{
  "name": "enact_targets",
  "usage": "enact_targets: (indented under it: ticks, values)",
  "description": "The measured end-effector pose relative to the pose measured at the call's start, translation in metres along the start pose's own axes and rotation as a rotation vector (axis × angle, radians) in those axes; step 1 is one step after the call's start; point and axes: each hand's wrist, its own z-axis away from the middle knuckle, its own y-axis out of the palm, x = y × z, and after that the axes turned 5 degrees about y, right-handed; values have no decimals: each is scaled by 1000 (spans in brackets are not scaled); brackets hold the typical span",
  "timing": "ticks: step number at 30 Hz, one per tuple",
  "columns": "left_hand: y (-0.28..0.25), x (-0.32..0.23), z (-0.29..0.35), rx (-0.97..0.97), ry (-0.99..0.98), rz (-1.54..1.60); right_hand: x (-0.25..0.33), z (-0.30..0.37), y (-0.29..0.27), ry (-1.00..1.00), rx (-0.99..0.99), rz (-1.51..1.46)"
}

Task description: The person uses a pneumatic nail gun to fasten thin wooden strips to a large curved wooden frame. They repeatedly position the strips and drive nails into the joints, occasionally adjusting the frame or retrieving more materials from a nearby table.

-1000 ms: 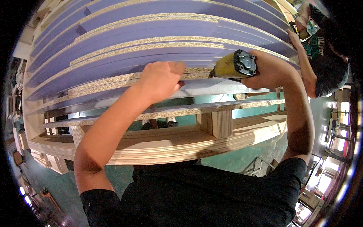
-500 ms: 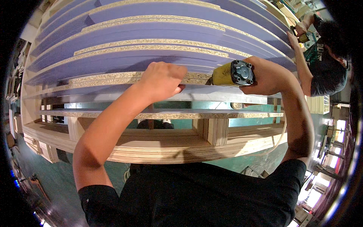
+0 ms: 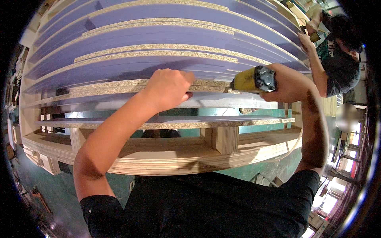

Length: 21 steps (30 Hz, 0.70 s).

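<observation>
My left hand (image 3: pixel 168 89) is closed over the edges of chipboard strips (image 3: pixel 115 88), its thumb on the near side and fingers on the far side. In my right hand (image 3: pixel 287 84) is a yellow air nail gun (image 3: pixel 245 80) with a black end cap, held sideways. Its nose points left at the same strips, to the right of my left hand; whether it touches them is unclear. Behind the strips stand rows of blue-grey faced panels (image 3: pixel 131 65) with raw chipboard edges. My right fingers are partly hidden behind the gun.
Nearest me runs a layered plywood rail (image 3: pixel 166 163) with upright wooden blocks (image 3: pixel 227 139). A single chipboard-edged panel (image 3: pixel 158 123) spans above it. A pale hose (image 3: pixel 297 143) hangs at the right. At the far right another person (image 3: pixel 337 59) holds a similar tool (image 3: pixel 314 36).
My right hand and the nail gun have shifted a little to the right along the strips, away from my left hand. The left hand stays at about the same place on the strips.
</observation>
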Motion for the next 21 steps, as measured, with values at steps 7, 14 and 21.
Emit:
enact_targets:
  ticks: [7, 14, 21]
  values:
    - [-45, 50, 51, -226, 35, 84, 56, -18, -35, -41, -157, -184]
    - [-106, 228, 187, -330, -200, -268, 193, -110, -40, -337, -131, 176]
    - [-101, 266, 210, -306, -301, -1, 324, -190, -37, -346, -13, 170]
